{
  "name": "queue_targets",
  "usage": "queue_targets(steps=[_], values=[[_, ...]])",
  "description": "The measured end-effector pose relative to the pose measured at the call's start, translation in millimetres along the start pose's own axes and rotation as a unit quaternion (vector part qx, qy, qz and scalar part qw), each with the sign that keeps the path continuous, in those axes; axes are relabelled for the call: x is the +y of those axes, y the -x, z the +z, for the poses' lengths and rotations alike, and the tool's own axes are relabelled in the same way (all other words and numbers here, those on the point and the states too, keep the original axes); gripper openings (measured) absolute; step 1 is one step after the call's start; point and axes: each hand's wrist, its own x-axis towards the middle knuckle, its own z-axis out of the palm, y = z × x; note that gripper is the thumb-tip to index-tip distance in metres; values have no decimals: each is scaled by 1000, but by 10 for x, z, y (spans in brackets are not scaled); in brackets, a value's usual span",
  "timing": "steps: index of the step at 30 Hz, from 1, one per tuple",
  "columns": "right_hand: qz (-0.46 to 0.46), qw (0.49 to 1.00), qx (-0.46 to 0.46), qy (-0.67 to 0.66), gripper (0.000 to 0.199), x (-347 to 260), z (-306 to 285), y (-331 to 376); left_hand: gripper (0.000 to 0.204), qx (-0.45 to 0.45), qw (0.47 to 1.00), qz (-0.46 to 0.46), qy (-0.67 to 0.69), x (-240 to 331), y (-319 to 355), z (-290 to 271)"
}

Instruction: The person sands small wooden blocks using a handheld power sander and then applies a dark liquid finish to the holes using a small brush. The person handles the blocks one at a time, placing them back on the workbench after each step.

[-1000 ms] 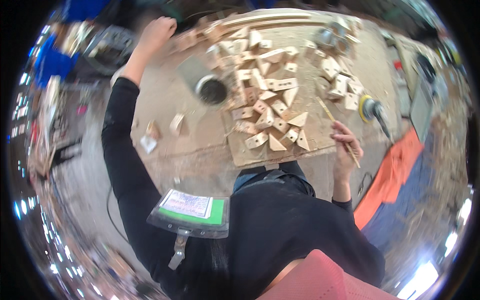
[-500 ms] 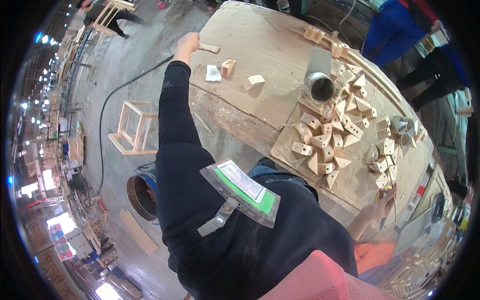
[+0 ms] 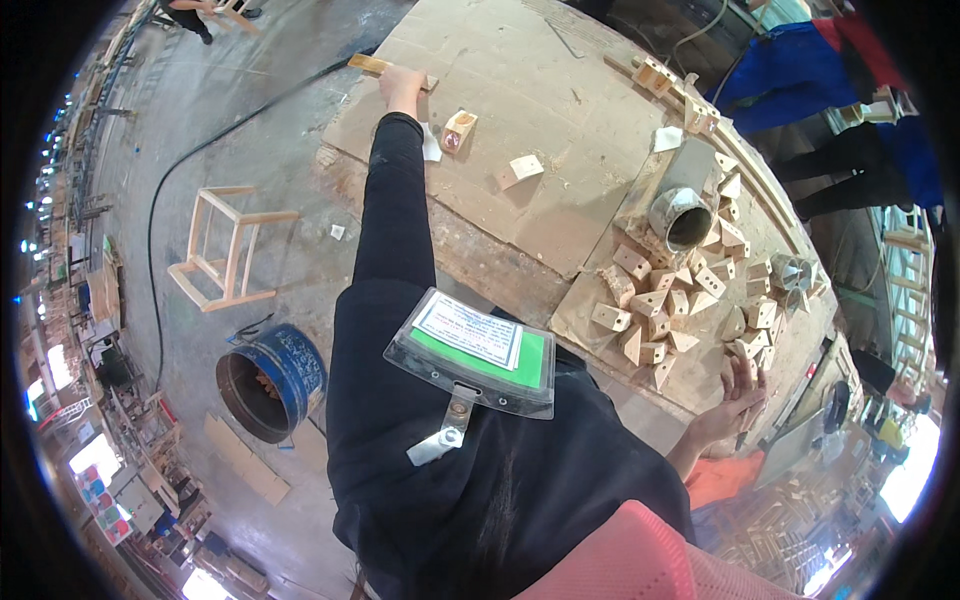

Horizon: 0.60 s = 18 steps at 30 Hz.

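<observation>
My left hand (image 3: 403, 88) reaches to the far left of the worktable (image 3: 480, 215), its fingers closed round a flat wooden strip (image 3: 368, 64) that sticks out on both sides. Nearest to it are a white scrap (image 3: 431, 143) and a wooden corner block (image 3: 459, 131); another block (image 3: 521, 172) lies further right. At the table's right front, my right hand (image 3: 733, 408) has its fingers stretched apart, beside a pile of drilled corner blocks (image 3: 658, 303). Something thin and dark shows under that palm, too hidden to name.
A metal tube (image 3: 683, 215) stands behind the pile, a glass jar (image 3: 792, 272) to its right. On the floor at left are a wooden frame (image 3: 232, 255), a blue drum (image 3: 300, 365) and a black hose (image 3: 172, 185). A person in blue (image 3: 770, 80) stands across the table.
The view has shifted. More of the strip now shows left of my left hand. My right hand's fingers have spread, and the yellow thing at it is out of sight. White scraps appear near the tube and on the floor.
</observation>
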Motion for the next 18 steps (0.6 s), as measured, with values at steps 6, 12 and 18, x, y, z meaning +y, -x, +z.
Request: queue_targets(steps=[6, 12, 18], values=[[-99, 994, -43, 36, 46, 272, -75, -98, 39, 153, 979, 30, 127, -154, -28, -63], [-74, 993, -84, -38, 47, 94, 72, -155, 35, -34, 920, 95, 379, -188, 936, -211], [-173, 970, -166, -32, 30, 9, 26, -54, 53, -279, 838, 257, 391, 348, 3070, 10]])
